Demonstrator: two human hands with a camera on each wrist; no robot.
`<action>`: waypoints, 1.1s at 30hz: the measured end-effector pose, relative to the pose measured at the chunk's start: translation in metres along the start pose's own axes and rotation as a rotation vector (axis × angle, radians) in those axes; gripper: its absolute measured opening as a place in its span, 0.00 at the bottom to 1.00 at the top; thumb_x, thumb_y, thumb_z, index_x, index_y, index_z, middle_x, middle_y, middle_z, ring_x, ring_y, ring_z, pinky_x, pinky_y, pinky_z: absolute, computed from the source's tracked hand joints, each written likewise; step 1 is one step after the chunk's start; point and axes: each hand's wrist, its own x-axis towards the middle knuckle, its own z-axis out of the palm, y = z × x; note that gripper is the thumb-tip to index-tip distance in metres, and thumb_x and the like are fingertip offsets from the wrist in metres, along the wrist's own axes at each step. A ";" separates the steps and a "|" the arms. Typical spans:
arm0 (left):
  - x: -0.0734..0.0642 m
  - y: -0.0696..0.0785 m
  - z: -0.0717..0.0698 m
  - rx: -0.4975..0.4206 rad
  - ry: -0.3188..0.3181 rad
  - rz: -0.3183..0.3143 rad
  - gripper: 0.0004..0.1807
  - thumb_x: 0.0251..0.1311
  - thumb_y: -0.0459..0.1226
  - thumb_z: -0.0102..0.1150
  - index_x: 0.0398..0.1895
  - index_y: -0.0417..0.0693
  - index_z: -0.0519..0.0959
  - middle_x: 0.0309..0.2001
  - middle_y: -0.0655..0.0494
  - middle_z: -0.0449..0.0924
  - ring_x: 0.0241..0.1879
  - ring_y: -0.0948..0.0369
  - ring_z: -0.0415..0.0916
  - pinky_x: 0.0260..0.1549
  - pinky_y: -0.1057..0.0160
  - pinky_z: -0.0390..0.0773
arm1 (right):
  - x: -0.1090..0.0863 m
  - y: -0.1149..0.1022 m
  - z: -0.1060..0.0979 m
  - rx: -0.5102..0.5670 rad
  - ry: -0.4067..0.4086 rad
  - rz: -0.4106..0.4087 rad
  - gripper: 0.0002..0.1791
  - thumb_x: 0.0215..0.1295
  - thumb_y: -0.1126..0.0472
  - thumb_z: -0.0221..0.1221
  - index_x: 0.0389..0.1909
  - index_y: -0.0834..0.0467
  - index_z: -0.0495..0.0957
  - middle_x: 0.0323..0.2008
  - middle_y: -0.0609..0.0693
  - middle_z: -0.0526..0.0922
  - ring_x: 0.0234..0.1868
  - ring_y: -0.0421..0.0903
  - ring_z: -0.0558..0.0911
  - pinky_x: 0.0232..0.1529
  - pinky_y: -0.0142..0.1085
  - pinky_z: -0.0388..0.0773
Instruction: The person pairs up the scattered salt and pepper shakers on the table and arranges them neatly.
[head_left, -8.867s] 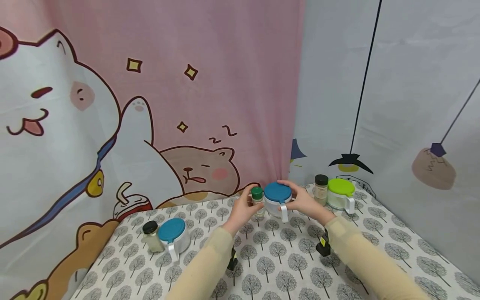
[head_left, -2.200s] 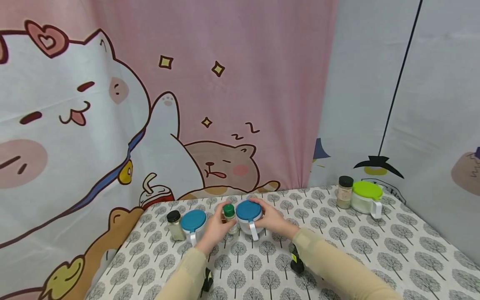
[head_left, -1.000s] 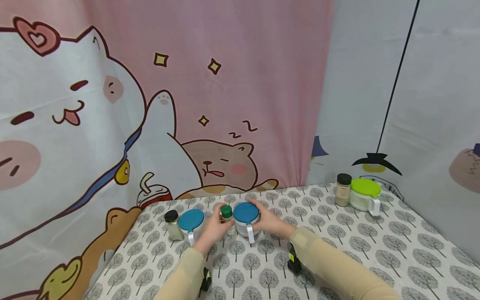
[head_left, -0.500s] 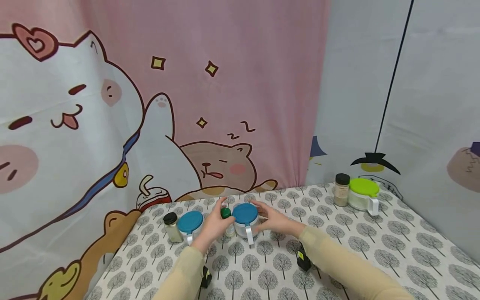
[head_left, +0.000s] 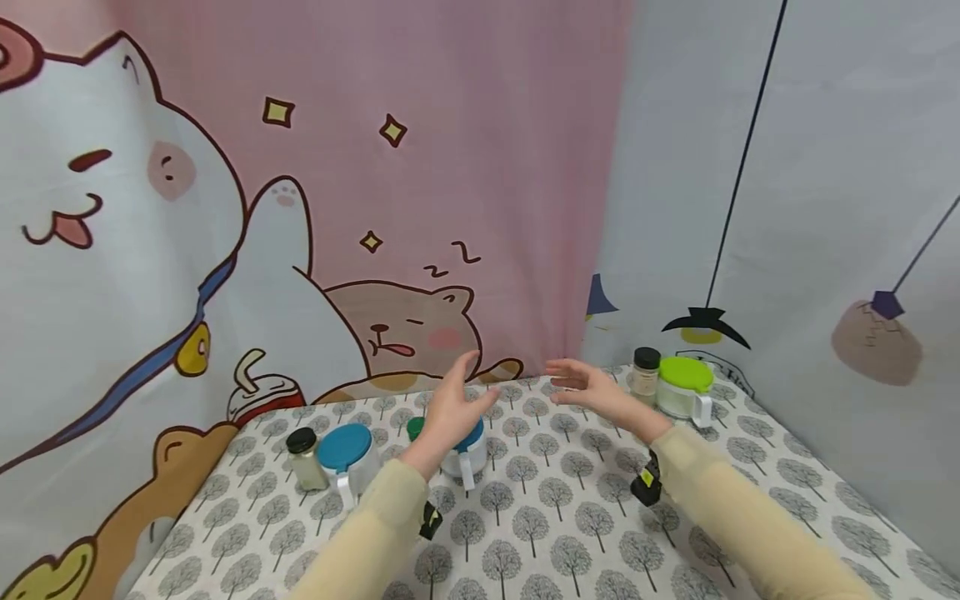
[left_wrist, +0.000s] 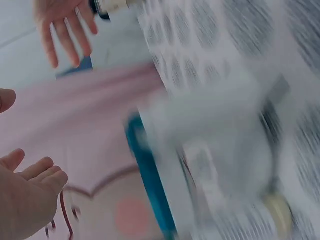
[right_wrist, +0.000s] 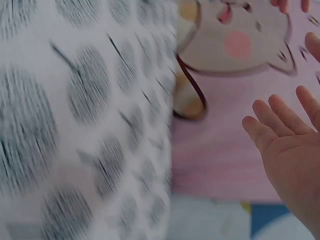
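My left hand (head_left: 450, 412), fingers extended and thumb apart, is raised over the table and holds nothing. Partly hidden behind it are a clear seasoning jar with a blue lid and white handle (head_left: 467, 458) and a spice bottle, of which only the green cap (head_left: 415, 427) shows. In the left wrist view the jar's blue lid (left_wrist: 150, 175) appears blurred beside the hand. My right hand (head_left: 592, 392), also holding nothing, is in the air left of a black-capped spice bottle (head_left: 645, 375). Its fingers are spread loosely in the right wrist view.
Left of the hands stand another blue-lidded seasoning jar (head_left: 348, 458) and a black-capped bottle (head_left: 306, 460). At the back right is a seasoning jar with a lime-green lid (head_left: 684, 387). The tree-print tablecloth (head_left: 555, 500) reaches the printed curtains (head_left: 525, 167) behind.
The green-capped bottle and a blue-lidded jar were carried left, close to the other blue-lidded jar. Since then both hands have let go, risen and moved right.
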 end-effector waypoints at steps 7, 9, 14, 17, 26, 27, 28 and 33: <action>0.021 0.028 0.040 -0.154 -0.097 0.041 0.37 0.61 0.49 0.63 0.72 0.55 0.61 0.68 0.50 0.66 0.66 0.51 0.64 0.59 0.47 0.68 | -0.016 -0.009 -0.055 -0.037 0.192 -0.031 0.33 0.67 0.56 0.61 0.70 0.60 0.62 0.66 0.62 0.67 0.65 0.61 0.67 0.60 0.48 0.69; 0.027 0.036 0.057 -0.201 -0.124 0.032 0.38 0.61 0.49 0.63 0.72 0.55 0.61 0.68 0.49 0.66 0.65 0.50 0.65 0.58 0.46 0.68 | -0.022 -0.007 -0.073 -0.052 0.253 -0.016 0.32 0.68 0.56 0.61 0.69 0.60 0.63 0.66 0.62 0.67 0.64 0.58 0.69 0.60 0.42 0.70; 0.037 0.051 0.102 -0.335 -0.163 -0.005 0.36 0.61 0.47 0.65 0.71 0.56 0.62 0.66 0.49 0.68 0.65 0.50 0.65 0.59 0.49 0.68 | -0.042 0.006 -0.108 -0.110 0.407 0.043 0.33 0.69 0.51 0.59 0.69 0.60 0.63 0.66 0.61 0.67 0.58 0.41 0.73 0.56 0.35 0.72; 0.041 0.058 0.124 -0.406 -0.201 -0.050 0.36 0.61 0.48 0.65 0.71 0.60 0.62 0.66 0.52 0.67 0.66 0.54 0.64 0.59 0.52 0.69 | -0.055 0.022 -0.125 -0.148 0.509 0.032 0.32 0.69 0.50 0.58 0.68 0.61 0.64 0.61 0.55 0.71 0.53 0.33 0.73 0.52 0.33 0.73; 0.043 0.067 0.172 -0.531 -0.240 -0.137 0.35 0.59 0.47 0.66 0.69 0.61 0.64 0.64 0.51 0.69 0.64 0.54 0.66 0.58 0.52 0.70 | -0.097 0.069 -0.155 -0.156 0.605 0.153 0.35 0.74 0.49 0.52 0.73 0.63 0.55 0.63 0.60 0.67 0.53 0.37 0.73 0.55 0.44 0.72; 0.043 0.067 0.177 -0.546 -0.240 -0.150 0.35 0.59 0.47 0.67 0.69 0.61 0.65 0.64 0.51 0.69 0.64 0.54 0.66 0.58 0.52 0.70 | -0.102 0.073 -0.158 -0.147 0.586 0.176 0.36 0.74 0.50 0.51 0.74 0.63 0.52 0.65 0.63 0.64 0.56 0.43 0.72 0.57 0.48 0.70; 0.043 0.066 0.181 -0.558 -0.237 -0.155 0.35 0.58 0.47 0.67 0.69 0.60 0.65 0.64 0.51 0.69 0.64 0.53 0.66 0.58 0.51 0.70 | -0.106 0.077 -0.160 -0.136 0.565 0.197 0.36 0.75 0.51 0.50 0.74 0.64 0.50 0.67 0.65 0.61 0.60 0.49 0.70 0.59 0.53 0.68; 0.045 0.068 0.201 -0.606 -0.231 -0.157 0.34 0.61 0.45 0.65 0.69 0.57 0.64 0.64 0.48 0.68 0.65 0.51 0.65 0.58 0.50 0.70 | -0.124 0.091 -0.172 -0.080 0.474 0.268 0.38 0.75 0.54 0.51 0.75 0.65 0.45 0.71 0.71 0.51 0.68 0.68 0.56 0.63 0.63 0.57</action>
